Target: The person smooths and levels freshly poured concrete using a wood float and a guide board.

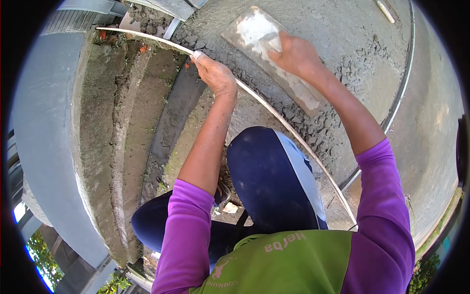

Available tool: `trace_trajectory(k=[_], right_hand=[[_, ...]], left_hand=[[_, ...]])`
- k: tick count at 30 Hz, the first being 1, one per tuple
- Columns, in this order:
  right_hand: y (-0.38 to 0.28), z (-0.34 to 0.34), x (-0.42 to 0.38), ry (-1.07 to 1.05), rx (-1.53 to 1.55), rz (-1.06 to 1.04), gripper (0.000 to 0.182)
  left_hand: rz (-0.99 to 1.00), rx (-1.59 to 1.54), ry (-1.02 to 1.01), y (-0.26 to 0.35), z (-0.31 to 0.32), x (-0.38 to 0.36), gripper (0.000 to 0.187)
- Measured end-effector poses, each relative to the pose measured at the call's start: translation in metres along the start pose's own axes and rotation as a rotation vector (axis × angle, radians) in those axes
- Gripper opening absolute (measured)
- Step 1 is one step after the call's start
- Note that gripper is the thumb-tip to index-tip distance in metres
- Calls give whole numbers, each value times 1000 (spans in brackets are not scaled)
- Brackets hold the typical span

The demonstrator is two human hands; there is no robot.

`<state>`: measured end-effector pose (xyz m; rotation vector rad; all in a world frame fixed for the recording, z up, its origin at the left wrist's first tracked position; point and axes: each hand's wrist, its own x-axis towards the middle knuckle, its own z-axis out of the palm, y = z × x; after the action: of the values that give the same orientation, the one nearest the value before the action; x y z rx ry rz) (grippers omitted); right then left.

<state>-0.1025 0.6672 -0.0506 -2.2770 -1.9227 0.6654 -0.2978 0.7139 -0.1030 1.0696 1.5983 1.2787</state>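
My left hand (215, 74) grips a long, thin, pale strip (267, 104), thumb on top of it. The strip runs in a curve from the upper left down past my right knee, along the near side of rough grey mortar (338, 44). In my right hand (297, 56) is the handle of a rectangular plastering float (293, 84), its long blade lying slantwise on the mortar. A whitish patch covers the upper part of the float. Beneath and beside its lower end the mortar is crumbly and lumpy, while farther up it looks smoother.
A grey drain channel or step (129, 122) with a ridge of mortar lies to my left, beside a smooth grey wall (46, 122). A thin dark-and-pale strip (404, 93) curves along the right. A short pale stick (386, 12) lies at the top. My bent knee (269, 176) is close below the pale strip.
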Motion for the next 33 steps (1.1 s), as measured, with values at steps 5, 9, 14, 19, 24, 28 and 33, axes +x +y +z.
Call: trace_trajectory(k=[5, 9, 14, 19, 24, 28, 33], right_hand=[[41, 3, -28, 55, -36, 95, 57], [18, 0, 32, 233, -18, 82, 58], [13, 25, -28, 163, -32, -133, 52], [58, 2, -13, 217, 28, 220, 49], [-32, -10, 37, 30, 113, 59, 59], [-12, 13, -8, 15, -34, 15, 57], [12, -13, 26, 150, -30, 212, 52]], left_hand=[[-13, -9, -2, 7, -2, -3, 82], [-20, 9, -13, 3, -3, -3, 83], [-8, -3, 9, -1, -2, -1, 81], [6, -14, 19, 10, -2, -5, 81], [-27, -8, 12, 0, -2, -1, 82], [-30, -16, 14, 16, -2, -9, 81], [8, 42, -16, 15, -7, -12, 80]])
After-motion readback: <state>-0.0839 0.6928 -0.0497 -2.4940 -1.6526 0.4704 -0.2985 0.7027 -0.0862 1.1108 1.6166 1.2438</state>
